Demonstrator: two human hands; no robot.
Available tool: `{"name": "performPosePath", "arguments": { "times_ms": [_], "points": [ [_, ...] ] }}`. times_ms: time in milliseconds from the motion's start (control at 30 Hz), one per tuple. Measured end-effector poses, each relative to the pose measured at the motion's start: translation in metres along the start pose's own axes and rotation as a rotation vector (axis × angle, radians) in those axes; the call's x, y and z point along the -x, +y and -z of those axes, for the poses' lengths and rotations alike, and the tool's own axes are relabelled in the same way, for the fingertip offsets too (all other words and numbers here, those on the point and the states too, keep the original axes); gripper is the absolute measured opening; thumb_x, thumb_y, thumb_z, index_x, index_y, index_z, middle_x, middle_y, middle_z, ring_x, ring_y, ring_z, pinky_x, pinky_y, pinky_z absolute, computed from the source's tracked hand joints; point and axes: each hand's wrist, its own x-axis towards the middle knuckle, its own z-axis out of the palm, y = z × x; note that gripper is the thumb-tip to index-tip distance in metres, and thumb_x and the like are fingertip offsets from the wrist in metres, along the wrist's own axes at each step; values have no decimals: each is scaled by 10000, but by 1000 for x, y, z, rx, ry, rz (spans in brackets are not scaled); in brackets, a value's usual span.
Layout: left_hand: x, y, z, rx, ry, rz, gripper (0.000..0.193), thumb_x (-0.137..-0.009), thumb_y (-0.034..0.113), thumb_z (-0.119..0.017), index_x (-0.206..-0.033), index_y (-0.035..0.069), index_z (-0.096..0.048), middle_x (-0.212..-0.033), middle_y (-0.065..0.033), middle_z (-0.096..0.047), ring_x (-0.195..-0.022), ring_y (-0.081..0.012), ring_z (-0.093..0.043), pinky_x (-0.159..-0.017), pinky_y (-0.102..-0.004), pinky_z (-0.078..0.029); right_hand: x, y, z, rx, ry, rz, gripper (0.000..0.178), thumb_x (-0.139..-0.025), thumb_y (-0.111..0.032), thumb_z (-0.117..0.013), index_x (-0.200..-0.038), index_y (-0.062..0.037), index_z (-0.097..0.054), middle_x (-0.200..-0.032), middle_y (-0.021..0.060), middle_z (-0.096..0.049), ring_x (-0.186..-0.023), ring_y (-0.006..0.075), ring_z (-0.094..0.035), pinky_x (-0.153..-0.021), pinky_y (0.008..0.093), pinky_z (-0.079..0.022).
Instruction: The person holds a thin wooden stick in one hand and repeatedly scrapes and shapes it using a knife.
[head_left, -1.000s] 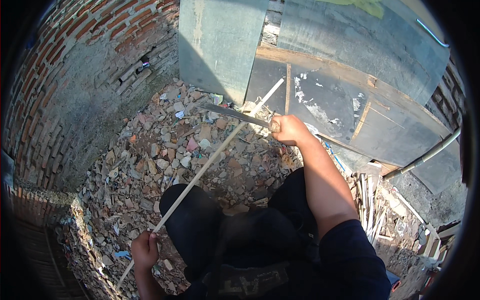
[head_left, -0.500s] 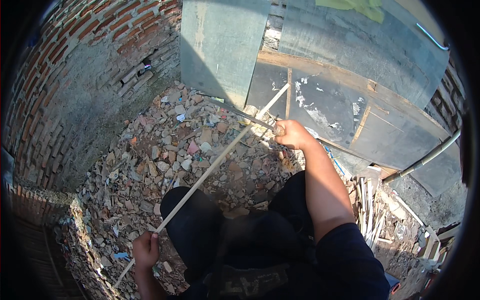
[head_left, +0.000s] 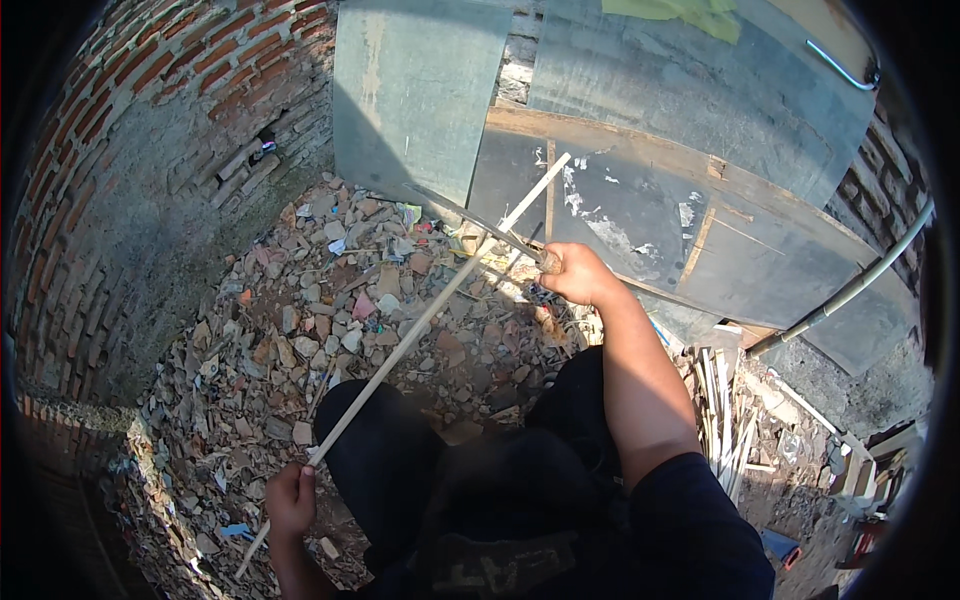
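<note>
A long, pale wooden stick (head_left: 420, 325) slants from the lower left up to the far boards, passing over my left knee. My left hand (head_left: 290, 498) is closed round its near part, and a short end pokes out below the fist. In my right hand (head_left: 580, 272) is the wooden handle of a long-bladed knife (head_left: 450, 208), its dark blade pointing away to the left. The blade crosses the stick nearer the far end; whether its edge bites into the wood cannot be made out.
Broken brick and stone rubble (head_left: 350, 300) covers the ground. A brick wall (head_left: 130, 190) rises at left; dark boards (head_left: 640, 210) lean ahead. At right lie a bundle of pale sticks (head_left: 725, 410) and a bamboo pole (head_left: 850, 290) leaning on the boards.
The whole view has shifted a little, so the wall and boards sit further left. Both hands keep their grips, and the blade crosses the stick slightly further from its far end.
</note>
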Motion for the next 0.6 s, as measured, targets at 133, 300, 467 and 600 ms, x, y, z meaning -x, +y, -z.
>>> {"name": "performPosePath", "arguments": {
  "times_ms": [133, 300, 467, 600],
  "points": [
    [-12, -1, -7, 27, -13, -57, 321, -999, 213, -569, -750, 11, -564, -570, -149, -522, -500, -278, -525, -522, -401, -401, 8, 9, 6, 145, 118, -27, 358, -772, -224, -724, -1101, -85, -699, -1003, 222, -715, -962, 403, -680, -864, 460, -537],
    [-9, 4, -5, 45, 13, -43, 329, -994, 199, -574, -725, 11, -545, -552, -143, -509, -483, -258, -516, -507, -393, -395, 18, -8, 9, 346, 69, 41, 355, -767, -236, -735, -1096, -106, -696, -998, 222, -713, -980, 416, -673, -868, 493, -536],
    [15, 6, 5, 51, -78, -54, 368, -1017, 199, -553, -703, 9, -519, -551, -75, -493, -511, -154, -467, -508, -345, -381, 14, 30, 20, 6, 92, -44, 323, -793, -211, -724, -1048, -20, -676, -894, 206, -722, -922, 362, -705, -829, 458, -542],
    [31, 12, 7, 135, -143, 50, 375, -1017, 217, -571, -711, 14, -497, -551, -56, -445, -540, -128, -435, -528, -347, -382, 1, 40, 10, -42, 118, -95, 495, -800, -231, -724, -1243, -19, -665, -1096, 254, -710, -1053, 342, -689, -923, 412, -525]
  ]
}}
